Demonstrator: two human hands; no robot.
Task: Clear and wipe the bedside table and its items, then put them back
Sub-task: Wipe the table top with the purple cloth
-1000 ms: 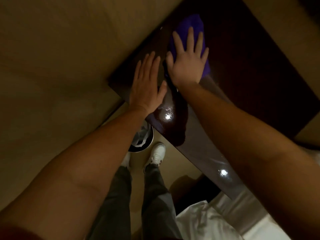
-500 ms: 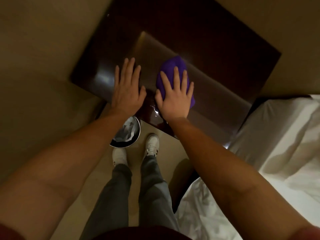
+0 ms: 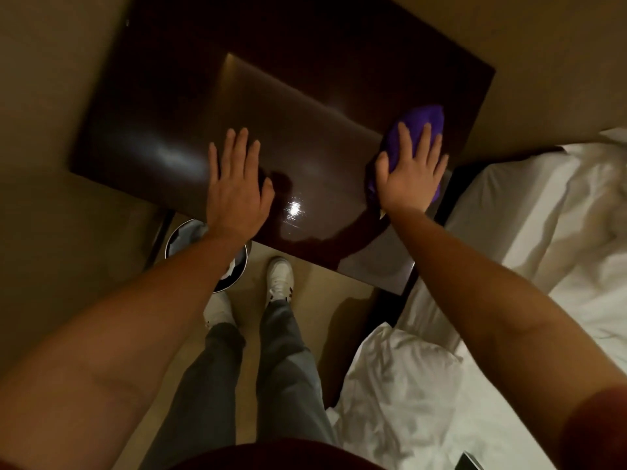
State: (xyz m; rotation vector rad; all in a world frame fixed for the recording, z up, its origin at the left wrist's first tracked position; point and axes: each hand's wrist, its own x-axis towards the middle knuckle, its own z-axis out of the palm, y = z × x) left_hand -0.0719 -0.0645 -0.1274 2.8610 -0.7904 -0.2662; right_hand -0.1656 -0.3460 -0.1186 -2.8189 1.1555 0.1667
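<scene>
A dark, glossy bedside table (image 3: 163, 96) fills the upper frame, its polished top catching a bright glint of light. To its right lies a bed (image 3: 549, 232) with rumpled white sheets. The person's left hand (image 3: 237, 195) rests flat near the table's front edge, fingers straight and spread, its grip apart and holding nothing. The right hand (image 3: 412, 178) presses a purple cloth (image 3: 427, 118) against the table's right side, near the bed, fingers straight over it. Below the table's front edge stands a round waste bin (image 3: 179, 235), beside white sneakers (image 3: 280, 276).
</scene>
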